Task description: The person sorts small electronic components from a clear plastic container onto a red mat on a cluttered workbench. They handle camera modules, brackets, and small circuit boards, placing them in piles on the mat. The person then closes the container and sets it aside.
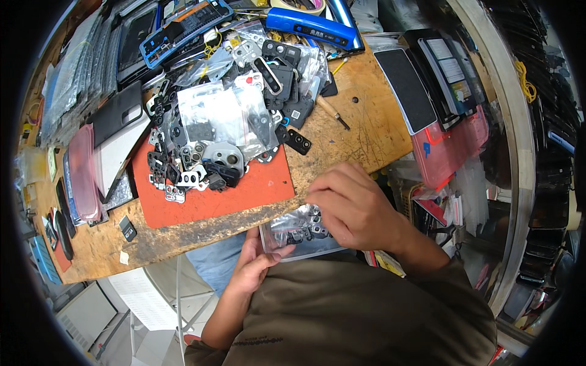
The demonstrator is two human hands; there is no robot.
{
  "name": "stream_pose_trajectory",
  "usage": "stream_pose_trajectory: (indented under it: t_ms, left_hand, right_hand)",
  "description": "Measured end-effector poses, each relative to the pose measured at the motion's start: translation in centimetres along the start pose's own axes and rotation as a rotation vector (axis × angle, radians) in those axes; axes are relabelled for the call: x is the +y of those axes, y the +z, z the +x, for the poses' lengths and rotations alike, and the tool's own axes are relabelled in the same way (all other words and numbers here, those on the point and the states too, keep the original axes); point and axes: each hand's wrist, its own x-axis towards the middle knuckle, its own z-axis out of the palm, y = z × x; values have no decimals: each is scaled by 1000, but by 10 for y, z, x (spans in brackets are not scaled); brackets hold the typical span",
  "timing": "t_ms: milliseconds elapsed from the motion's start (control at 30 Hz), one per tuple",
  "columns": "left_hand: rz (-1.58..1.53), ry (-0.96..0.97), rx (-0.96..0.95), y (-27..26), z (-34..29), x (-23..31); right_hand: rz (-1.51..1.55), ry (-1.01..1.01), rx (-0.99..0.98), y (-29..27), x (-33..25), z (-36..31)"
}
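Note:
My left hand (250, 266) grips the left side of a clear plastic box (303, 255) in front of me, at the table's near edge. Inside lie small black phone camera lens covers (300, 234) and clear plastic bags (293, 218). Over the box's right part is my right hand (353, 204), its fingers curled and pressed together; what they hold, if anything, is hidden. Beyond both hands, a heap of phone camera covers (213, 171) and a clear zip bag (207, 110) cover much of an orange-red mat (262, 189).
On the worn wooden table (372, 104) lie a wooden-handled tool (329, 108), a black camera cover (298, 141) and a blue electric tool (311, 27). Phone-shaped panels (406, 91) rest at the right edge. Stacked sleeves (79, 79) and a pink case (84, 174) stand left.

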Motion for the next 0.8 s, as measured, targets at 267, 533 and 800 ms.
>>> stream_pose_trajectory:
  t_ms: [267,533,800]
  left_hand:
    - [22,-6,32,4,3,0]
    - [-33,42,83,-4,-3,-6]
    - [0,16,21,-12,-6,-5]
  right_hand:
    - [-52,150,179,19,21,49]
    - [13,409,-21,-8,15,36]
    - [188,332,-253,-19,-4,12]
